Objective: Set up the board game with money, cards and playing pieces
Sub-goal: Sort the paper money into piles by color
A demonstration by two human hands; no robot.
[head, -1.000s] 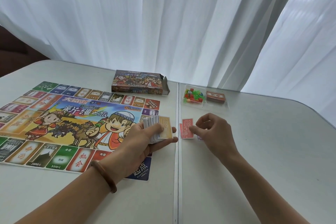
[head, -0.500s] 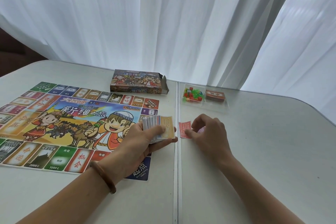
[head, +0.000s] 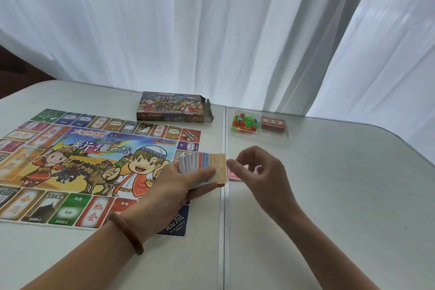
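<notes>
Head view, one entry per item.

1. Left hand (head: 179,186): raised over the near right corner of the game board, fingers and thumb clamped round a stack of play-money notes (head: 200,168). The thumb lay across the top, orange note. A brown bracelet (head: 127,233) sat on the wrist.
2. Right hand (head: 261,176): just right of the stack, fingers curled, thumb and forefinger drawn together at the right edge of the top note. Whether they actually gripped it could not be told.
3. Red notes (head: 233,175): flat on the table, partly hidden beneath the right hand, just right of the table's centre seam.
4. Game board (head: 94,165): unfolded flat on the left half of the table, printed side up.
5. Game box (head: 174,110): beyond the board's far edge, right end flap open.
6. Clear plastic tray (head: 275,138): on the right half of the table, towards the far edge. Left compartment held coloured playing pieces (head: 244,122). Right compartment held an orange card deck (head: 273,123).
7. White table (head: 341,195): bore all the above.
8. White curtain (head: 211,30): hung behind the table.
</notes>
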